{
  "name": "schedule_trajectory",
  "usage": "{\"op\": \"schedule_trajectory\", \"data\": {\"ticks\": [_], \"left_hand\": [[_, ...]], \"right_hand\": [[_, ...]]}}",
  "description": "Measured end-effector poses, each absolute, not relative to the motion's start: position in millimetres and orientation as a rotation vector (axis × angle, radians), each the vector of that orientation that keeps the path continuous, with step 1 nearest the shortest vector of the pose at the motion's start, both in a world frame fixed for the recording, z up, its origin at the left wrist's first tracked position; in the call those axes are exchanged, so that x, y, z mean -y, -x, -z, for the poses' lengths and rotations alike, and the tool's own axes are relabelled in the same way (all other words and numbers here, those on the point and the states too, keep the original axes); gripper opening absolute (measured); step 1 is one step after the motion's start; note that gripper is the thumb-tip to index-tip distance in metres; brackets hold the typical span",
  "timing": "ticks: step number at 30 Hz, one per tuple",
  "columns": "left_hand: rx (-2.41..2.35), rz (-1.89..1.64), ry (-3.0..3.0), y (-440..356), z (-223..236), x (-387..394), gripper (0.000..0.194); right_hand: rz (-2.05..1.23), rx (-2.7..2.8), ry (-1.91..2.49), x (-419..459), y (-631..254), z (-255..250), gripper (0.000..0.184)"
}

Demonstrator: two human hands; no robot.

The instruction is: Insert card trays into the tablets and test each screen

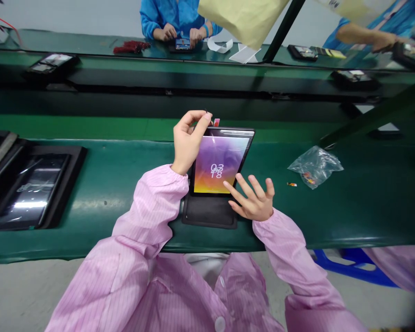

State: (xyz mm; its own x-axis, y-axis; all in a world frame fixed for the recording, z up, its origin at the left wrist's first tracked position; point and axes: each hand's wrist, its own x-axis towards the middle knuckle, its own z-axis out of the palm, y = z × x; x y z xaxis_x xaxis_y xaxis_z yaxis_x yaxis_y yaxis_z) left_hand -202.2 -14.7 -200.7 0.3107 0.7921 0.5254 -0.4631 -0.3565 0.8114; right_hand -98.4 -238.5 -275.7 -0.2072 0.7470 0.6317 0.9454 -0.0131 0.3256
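Note:
A tablet (221,159) with a lit purple-to-yellow screen showing clock digits stands tilted up on a black foam tray (209,212). At its upper left corner, my left hand (190,140) has its fingers closed on the tablet's top edge. Just beside those fingertips a small red-and-white tab (216,122) sticks up from that edge. My right hand (252,196) is spread, its index finger over the lower right part of the screen; whether it touches the glass I cannot tell.
Dark tablets in black trays (31,184) lie on the green bench at left. To the right are a clear plastic bag (316,166) with small coloured pieces and one loose piece (292,184). Beyond runs a line carrying devices (51,64); co-workers in blue (180,18) work there.

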Motion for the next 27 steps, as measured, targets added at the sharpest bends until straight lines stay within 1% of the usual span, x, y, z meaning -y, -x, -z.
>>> {"op": "schedule_trajectory", "data": {"ticks": [3, 8, 13, 17, 20, 22, 24, 27], "left_hand": [[-0.335, -1.348, -1.416, 202.4, 200.5, 14.7, 0.018], [-0.326, -1.358, -1.393, 202.9, 198.6, 15.5, 0.020], [-0.326, -1.352, -1.384, 203.6, 196.9, 17.4, 0.022], [-0.320, -1.363, -1.377, 203.8, 197.0, 17.2, 0.022], [-0.318, -1.363, -1.366, 203.9, 196.6, 17.2, 0.021], [-0.314, -1.356, -1.356, 203.9, 196.0, 17.7, 0.020], [-0.311, -1.348, -1.351, 204.0, 195.4, 18.2, 0.019], [-0.314, -1.346, -1.352, 204.1, 195.1, 18.4, 0.020]], "right_hand": [[1.113, 2.007, 1.756, 238.3, 100.9, 275.6, 0.056], [1.037, 2.091, 1.662, 235.3, 105.4, 278.1, 0.050], [1.083, 2.208, 1.497, 223.6, 104.3, 284.4, 0.046], [1.177, 2.318, 1.413, 211.7, 88.7, 271.7, 0.044], [1.290, 2.193, 1.468, 207.6, 69.4, 256.5, 0.049], [1.208, 1.941, 1.639, 208.5, 58.6, 250.2, 0.056], [0.975, 1.692, 1.795, 211.2, 53.2, 249.1, 0.062], [0.634, 1.591, 1.869, 215.3, 56.6, 255.8, 0.061]]}}
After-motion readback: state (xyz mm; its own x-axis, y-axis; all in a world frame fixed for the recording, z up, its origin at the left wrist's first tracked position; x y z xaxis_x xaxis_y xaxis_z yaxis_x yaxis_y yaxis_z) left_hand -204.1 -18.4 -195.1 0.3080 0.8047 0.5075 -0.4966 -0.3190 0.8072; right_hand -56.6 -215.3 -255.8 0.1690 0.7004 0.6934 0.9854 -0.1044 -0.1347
